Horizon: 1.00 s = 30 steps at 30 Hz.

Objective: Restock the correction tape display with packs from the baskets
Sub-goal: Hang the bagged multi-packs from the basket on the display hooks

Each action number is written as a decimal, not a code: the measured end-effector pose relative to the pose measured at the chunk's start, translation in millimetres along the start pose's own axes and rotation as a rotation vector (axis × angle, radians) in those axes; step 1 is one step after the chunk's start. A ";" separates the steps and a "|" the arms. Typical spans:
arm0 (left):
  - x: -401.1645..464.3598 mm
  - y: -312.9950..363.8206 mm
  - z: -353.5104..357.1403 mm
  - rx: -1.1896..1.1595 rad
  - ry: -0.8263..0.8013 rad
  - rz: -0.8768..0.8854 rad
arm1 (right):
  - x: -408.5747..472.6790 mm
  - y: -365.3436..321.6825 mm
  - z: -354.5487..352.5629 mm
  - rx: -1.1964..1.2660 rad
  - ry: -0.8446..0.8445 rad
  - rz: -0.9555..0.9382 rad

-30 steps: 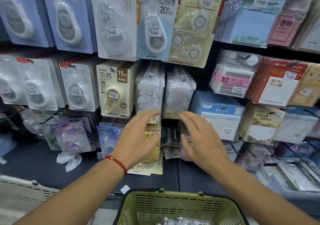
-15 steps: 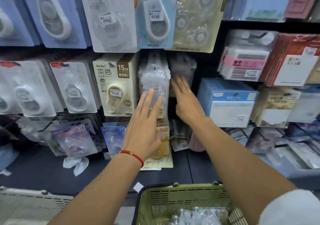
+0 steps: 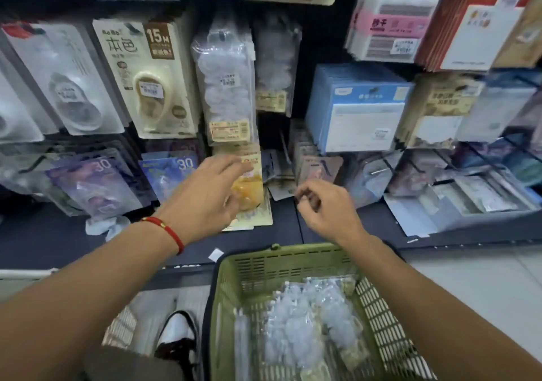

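Above green basket, both hands lowered from hanging packs

Empty hands above green basket

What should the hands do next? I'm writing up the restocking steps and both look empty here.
Probably lower the right hand into the green basket and take one clear pack: neither it nor the left hand holds anything, and packs lie directly below.
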State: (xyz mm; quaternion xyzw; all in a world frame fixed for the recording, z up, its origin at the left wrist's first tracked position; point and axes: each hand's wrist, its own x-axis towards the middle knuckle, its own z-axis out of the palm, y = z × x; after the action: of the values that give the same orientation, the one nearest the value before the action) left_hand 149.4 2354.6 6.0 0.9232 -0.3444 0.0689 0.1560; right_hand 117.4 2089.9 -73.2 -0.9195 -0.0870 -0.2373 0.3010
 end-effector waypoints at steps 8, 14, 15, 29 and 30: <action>-77.7 22.8 91.7 0.172 -0.806 -0.018 | -159.0 112.6 30.6 -0.420 -1.062 0.558; -128.1 84.4 176.5 -0.143 -0.764 -0.246 | -231.0 146.0 51.6 0.017 -0.928 0.829; -135.2 91.6 185.2 -0.173 -0.772 -0.279 | -233.3 148.6 53.6 0.024 -0.881 0.838; -138.1 122.9 228.4 -0.636 -0.485 -0.736 | -210.7 149.4 21.0 0.550 -0.543 0.974; -136.9 124.6 230.9 -0.681 -0.453 -0.759 | -204.3 143.9 13.8 0.646 -0.535 0.980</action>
State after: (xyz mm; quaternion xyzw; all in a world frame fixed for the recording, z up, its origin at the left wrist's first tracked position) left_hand -31.1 2272.3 -213.7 0.8715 -0.0156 -0.3077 0.3815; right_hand -12.0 1979.0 -256.5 -0.7430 0.2041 0.2033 0.6041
